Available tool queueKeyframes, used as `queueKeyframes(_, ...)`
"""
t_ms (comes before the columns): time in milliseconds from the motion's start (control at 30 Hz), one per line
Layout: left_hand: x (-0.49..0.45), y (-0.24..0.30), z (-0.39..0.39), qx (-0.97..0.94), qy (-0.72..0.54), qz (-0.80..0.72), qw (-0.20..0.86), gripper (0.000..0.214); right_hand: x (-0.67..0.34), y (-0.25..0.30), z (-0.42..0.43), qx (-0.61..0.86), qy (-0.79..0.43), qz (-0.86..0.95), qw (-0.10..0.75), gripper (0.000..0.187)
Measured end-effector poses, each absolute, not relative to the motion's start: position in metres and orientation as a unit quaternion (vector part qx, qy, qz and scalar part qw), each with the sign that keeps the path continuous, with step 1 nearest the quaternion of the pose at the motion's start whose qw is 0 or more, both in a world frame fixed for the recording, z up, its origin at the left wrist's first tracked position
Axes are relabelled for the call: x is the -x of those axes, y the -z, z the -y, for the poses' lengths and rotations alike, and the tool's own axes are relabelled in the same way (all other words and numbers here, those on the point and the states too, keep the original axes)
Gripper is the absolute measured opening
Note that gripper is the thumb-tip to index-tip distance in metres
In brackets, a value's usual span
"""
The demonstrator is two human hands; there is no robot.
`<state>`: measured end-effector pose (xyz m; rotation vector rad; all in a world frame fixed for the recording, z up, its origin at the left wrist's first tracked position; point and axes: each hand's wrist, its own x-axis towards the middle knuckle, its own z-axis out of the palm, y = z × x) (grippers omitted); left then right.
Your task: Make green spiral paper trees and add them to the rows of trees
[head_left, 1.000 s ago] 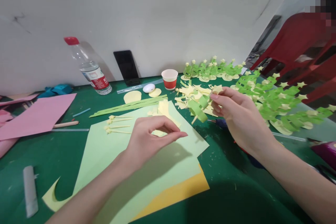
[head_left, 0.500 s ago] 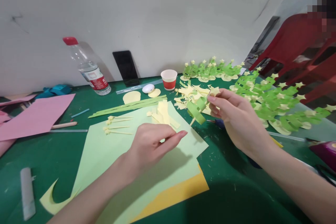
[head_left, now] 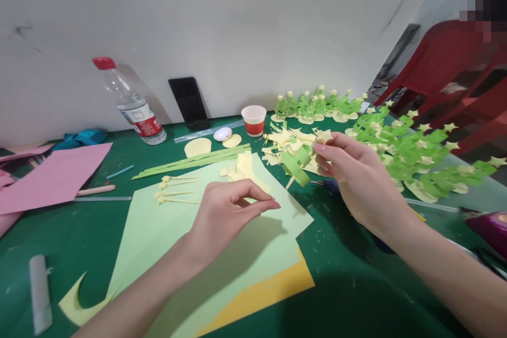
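Between its thumb and fingers my right hand (head_left: 350,174) pinches the top of a small paper tree (head_left: 295,166), a green folded strip on a pale stick with a yellow star (head_left: 324,136) at the tip. The tree hangs tilted, its stick pointing down left. My left hand (head_left: 233,211) hovers over the light green paper sheet (head_left: 158,243), thumb and index finger pressed together; whatever they may hold is too small to see. Left of that hand, several star-topped paper sticks (head_left: 178,198) lie on the sheet. Pale yellow paper pieces (head_left: 245,166) lie behind it.
Finished paper trees (head_left: 412,148) stand at the right and back. Yellow scraps (head_left: 291,140), a paper cup (head_left: 254,120), a leaning phone (head_left: 189,104) and a water bottle (head_left: 138,108) line the back. Pink paper (head_left: 59,174) lies left; a purple glue gun (head_left: 487,232) sits right.
My left hand's thumb and index finger have come together, with the fingers arched higher. My right hand keeps hold of the paper tree almost unmoved.
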<state>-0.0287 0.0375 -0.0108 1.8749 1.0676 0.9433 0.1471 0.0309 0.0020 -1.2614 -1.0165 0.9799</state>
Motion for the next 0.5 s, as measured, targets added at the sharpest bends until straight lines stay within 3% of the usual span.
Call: queueKeyframes(500, 0.0272, 0.0107, -0.0400, -0.738, -0.352, -0.415, 0.398, 0.018, -0.1467, -0.0007, -0.0319, 0.540, -0.420, 0.428, 0.590, 0.017)
